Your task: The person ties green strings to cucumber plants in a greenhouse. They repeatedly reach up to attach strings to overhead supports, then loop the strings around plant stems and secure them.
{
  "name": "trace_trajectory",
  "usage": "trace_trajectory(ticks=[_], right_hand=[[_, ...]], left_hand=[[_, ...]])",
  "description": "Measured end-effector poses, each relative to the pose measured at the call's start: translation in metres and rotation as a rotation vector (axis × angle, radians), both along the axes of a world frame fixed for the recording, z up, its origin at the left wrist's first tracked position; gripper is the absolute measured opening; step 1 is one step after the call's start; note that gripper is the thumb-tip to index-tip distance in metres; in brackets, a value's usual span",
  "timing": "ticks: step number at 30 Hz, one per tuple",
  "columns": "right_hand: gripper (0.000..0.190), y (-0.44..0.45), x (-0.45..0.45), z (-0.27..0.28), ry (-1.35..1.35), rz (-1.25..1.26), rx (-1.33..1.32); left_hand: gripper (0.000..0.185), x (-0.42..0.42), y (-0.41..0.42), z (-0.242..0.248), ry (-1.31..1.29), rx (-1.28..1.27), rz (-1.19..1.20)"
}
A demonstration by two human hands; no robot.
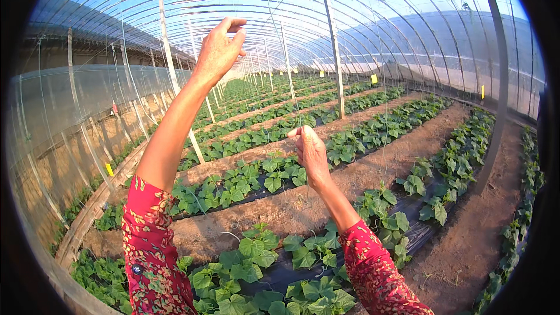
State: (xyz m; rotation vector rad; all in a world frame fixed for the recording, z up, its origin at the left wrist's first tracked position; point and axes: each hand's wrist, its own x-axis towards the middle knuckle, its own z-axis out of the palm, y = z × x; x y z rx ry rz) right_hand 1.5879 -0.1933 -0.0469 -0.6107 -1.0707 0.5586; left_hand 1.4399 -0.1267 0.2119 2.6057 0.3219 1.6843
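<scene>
My left hand (222, 48) is raised high at upper left centre, fingers half bent, with a gap between thumb and forefinger. Nothing shows in it. Lower and to the right, my right hand (311, 153) pinches a thin string (299, 113) between thumb and forefinger. The string runs up from there towards the overhead wires, and a short tail appears to hang below the hand. Beneath both arms grow young leafy vine plants (249, 253), which look like cucumbers, in a bed covered with black plastic mulch film (280, 271).
Pale posts (333, 52) hold up the greenhouse's arched frame. A dark curved pole (498, 74) stands at right. Bare soil paths (297, 205) separate the plant rows. More strings hang around, and yellow cards (374, 79) hang farther off. Wooden edging (94, 214) borders the left side.
</scene>
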Motion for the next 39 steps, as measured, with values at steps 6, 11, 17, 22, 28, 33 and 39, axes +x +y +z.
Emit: trace_trajectory(ticks=[6,11,17,22,28,33,39], right_hand=[[0.036,-0.003,-0.004,-0.015,-0.110,-0.135,0.044],[0.031,-0.010,-0.012,-0.025,-0.082,-0.069,0.027],[0.031,-0.015,-0.012,-0.025,-0.081,-0.042,0.002],[0.033,-0.017,-0.001,-0.027,-0.103,-0.047,-0.024],[0.035,-0.017,-0.004,-0.031,-0.073,0.008,-0.045],[0.035,-0.016,-0.007,-0.035,-0.052,0.077,-0.035],[0.033,-0.017,-0.014,-0.035,-0.056,0.116,-0.008]], left_hand=[[0.035,0.036,0.008,0.055,-0.120,-0.091,-0.080],[0.041,0.055,0.016,0.101,-0.177,-0.190,-0.193],[0.039,0.070,0.020,0.136,-0.231,-0.253,-0.299],[0.032,0.080,0.025,0.118,-0.251,-0.331,-0.425],[0.031,0.070,0.030,0.046,-0.173,-0.414,-0.541],[0.032,0.061,0.025,-0.023,-0.096,-0.502,-0.607],[0.027,0.039,0.019,-0.077,-0.028,-0.525,-0.578]])
